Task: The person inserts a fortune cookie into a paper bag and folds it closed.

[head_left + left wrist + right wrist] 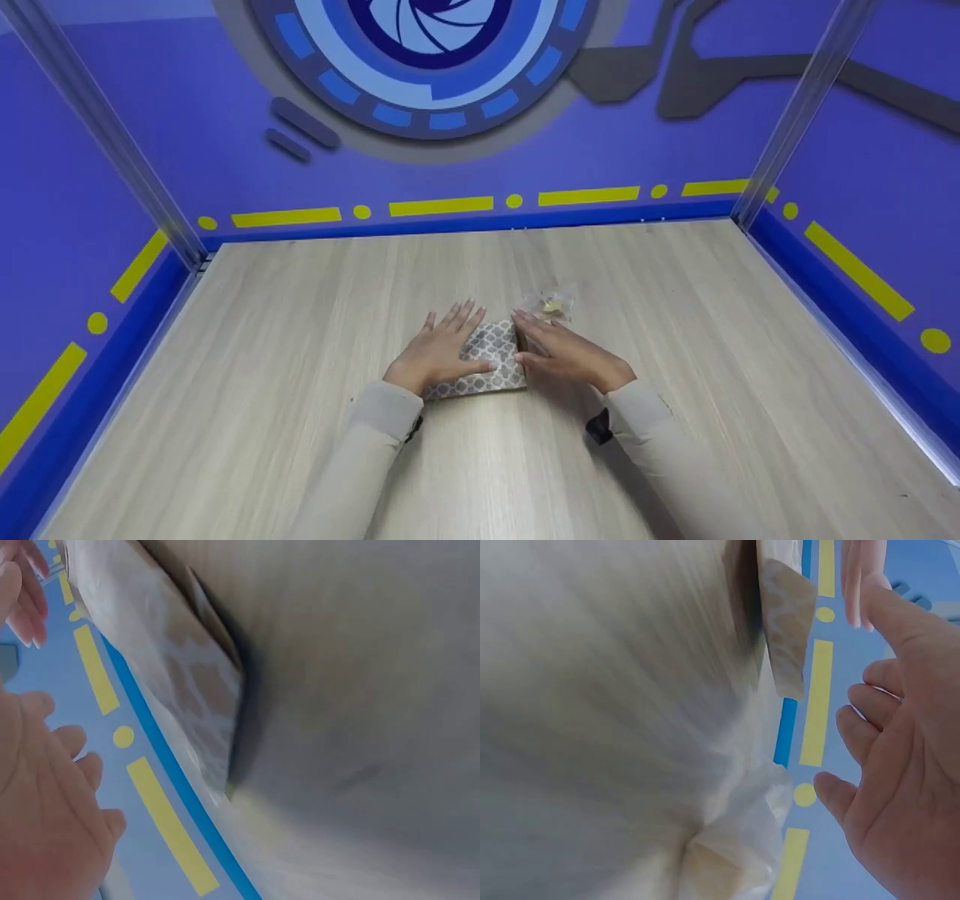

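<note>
"While the patterned packet (500, 345) lies on the bench (465, 465), what's around it?"
"The left hand (441, 352), fingers spread, is over its left part; the right hand (576, 355), fingers straight, is at its right edge."
"And the clear bag (553, 305)?"
"Just beyond the packet's far right corner."

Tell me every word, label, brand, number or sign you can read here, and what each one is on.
None: no lettering or number can be read.
Patterned packet: only a repeating grey pattern shows.
Small clear bag: too small and blurred to tell.
Back wall: yellow bars, yellow dots and a round emblem, wordless.
</note>
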Demonstrator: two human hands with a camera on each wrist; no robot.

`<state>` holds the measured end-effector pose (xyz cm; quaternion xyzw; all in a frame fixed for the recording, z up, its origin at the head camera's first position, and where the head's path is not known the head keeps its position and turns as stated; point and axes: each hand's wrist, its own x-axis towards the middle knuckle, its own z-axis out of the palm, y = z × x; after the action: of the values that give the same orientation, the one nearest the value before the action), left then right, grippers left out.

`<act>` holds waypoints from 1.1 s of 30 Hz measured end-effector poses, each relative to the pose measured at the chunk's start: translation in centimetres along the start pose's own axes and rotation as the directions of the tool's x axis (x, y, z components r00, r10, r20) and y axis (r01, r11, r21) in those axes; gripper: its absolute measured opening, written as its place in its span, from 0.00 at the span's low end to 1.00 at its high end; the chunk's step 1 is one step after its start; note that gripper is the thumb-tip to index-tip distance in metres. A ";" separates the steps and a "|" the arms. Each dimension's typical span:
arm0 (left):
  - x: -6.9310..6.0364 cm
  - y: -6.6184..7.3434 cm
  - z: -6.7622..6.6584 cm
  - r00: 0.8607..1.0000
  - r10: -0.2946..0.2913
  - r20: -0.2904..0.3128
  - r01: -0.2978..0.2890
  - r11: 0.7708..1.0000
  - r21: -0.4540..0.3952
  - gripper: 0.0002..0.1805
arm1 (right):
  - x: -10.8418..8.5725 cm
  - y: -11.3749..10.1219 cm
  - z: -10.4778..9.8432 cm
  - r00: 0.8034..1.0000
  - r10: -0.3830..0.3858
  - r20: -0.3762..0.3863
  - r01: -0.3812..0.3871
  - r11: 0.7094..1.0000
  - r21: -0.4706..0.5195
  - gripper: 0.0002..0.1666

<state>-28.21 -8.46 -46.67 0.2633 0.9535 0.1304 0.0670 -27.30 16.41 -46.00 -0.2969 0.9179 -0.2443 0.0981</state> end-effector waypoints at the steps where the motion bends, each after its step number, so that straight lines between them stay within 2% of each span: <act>1: 0.2 0.1 0.1 1.000 0.002 0.015 -0.002 1.000 0.003 0.52 | 0.1 0.0 0.1 1.000 -0.001 0.008 0.001 1.000 0.011 0.42; 6: 0.7 0.7 0.7 0.996 -0.016 0.092 0.014 1.000 0.020 0.50 | 0.2 0.0 0.7 0.999 -0.022 0.029 0.020 0.998 0.065 0.41; 10: 0.5 0.9 1.4 0.984 -0.056 0.170 0.054 0.998 0.013 0.47 | 0.2 0.2 1.4 0.999 -0.036 0.041 0.032 0.996 0.081 0.40; 13: 0.2 0.9 1.8 0.976 -0.082 0.203 0.079 0.997 0.022 0.47 | 0.1 0.5 1.9 0.998 -0.042 0.053 0.039 0.997 0.061 0.39; 24: 0.0 0.8 1.8 0.980 -0.079 0.182 0.065 0.995 0.080 0.47 | 0.4 0.8 2.4 0.997 -0.034 0.075 0.038 0.998 -0.045 0.39; 33: 0.3 0.8 1.6 0.971 -0.123 0.203 0.105 0.990 0.097 0.49 | 1.1 0.6 2.1 0.990 -0.007 0.139 0.007 1.000 -0.005 0.39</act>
<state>-27.79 -7.27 -47.97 0.2228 0.9596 0.0568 0.1624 -27.82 15.35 -48.14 -0.3167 0.9086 -0.2206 0.1599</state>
